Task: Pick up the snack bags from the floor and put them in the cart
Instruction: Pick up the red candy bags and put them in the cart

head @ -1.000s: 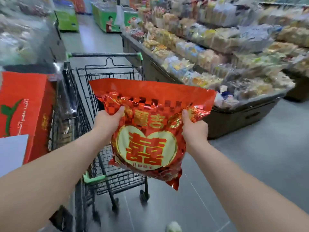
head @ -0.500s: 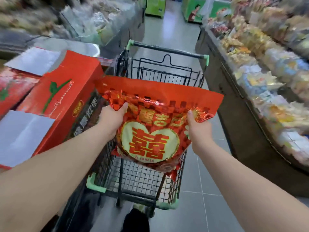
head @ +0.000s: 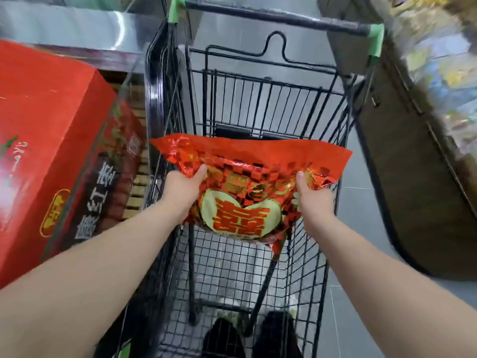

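Head view, looking steeply down into a shopping cart. Both forearms reach in from the lower corners of the frame. The left hand (head: 182, 188) grasps the upper left part of a red foil snack bag (head: 241, 200), thumb pressed on the printed front, the other fingers hidden behind the foil. The right hand (head: 313, 201) grasps the bag's upper right part in the same way, thumb forward. The bag hangs upright between the two hands at the centre of the frame, its flat sealed top edge uppermost and a cream heart panel with red characters facing the camera. It is held over the open basket of the cart (head: 260, 104), a black wire frame, and does not touch the mesh bottom, which shows bare below it. The cart's handle bar (head: 278, 20) crosses the upper part of the frame, with a green cap (head: 375, 40) at its right end. A large red carton (head: 49, 140) with printed lettering lies just beside the cart's left wall, at the left of the frame. A dark display stand (head: 418, 192) rises at the right, its goods blurred. Grey floor (head: 361, 205) tiles separate it from the cart. Two dark shoes (head: 224, 337) show through the mesh at the bottom centre.
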